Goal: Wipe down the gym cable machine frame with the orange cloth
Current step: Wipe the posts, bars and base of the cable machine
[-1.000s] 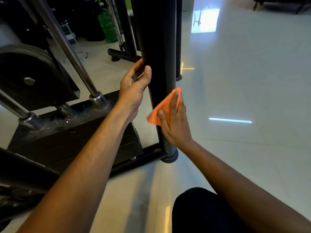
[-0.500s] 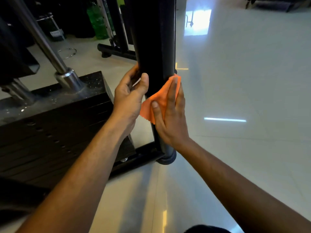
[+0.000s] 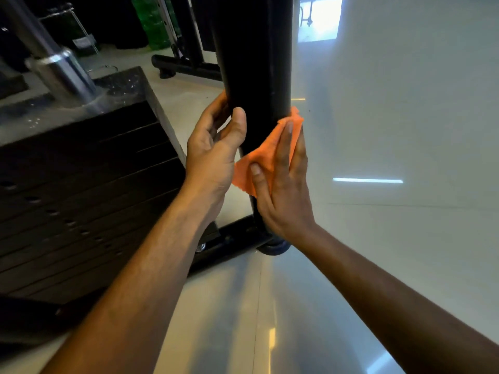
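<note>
The cable machine's black upright post (image 3: 256, 63) rises through the middle of the view from a round foot (image 3: 274, 248) on the floor. My left hand (image 3: 213, 149) grips the post's left side, thumb in front and fingers wrapped behind. The orange cloth (image 3: 266, 155) lies against the post's lower right side. My right hand (image 3: 283, 195) presses the cloth flat onto the post with straight fingers, and its thumb lies on the cloth's lower edge.
The black weight stack (image 3: 81, 184) fills the left side, with a chrome guide rod (image 3: 56, 66) entering its dusty top. A black base bar (image 3: 232, 241) runs from the stack to the post's foot. Another machine's base (image 3: 189, 67) lies behind. Glossy pale floor spreads to the right.
My right hand has slid the cloth up the post from near its lower part. My left hand has kept its grip on the post. The view has moved closer to the weight stack.
</note>
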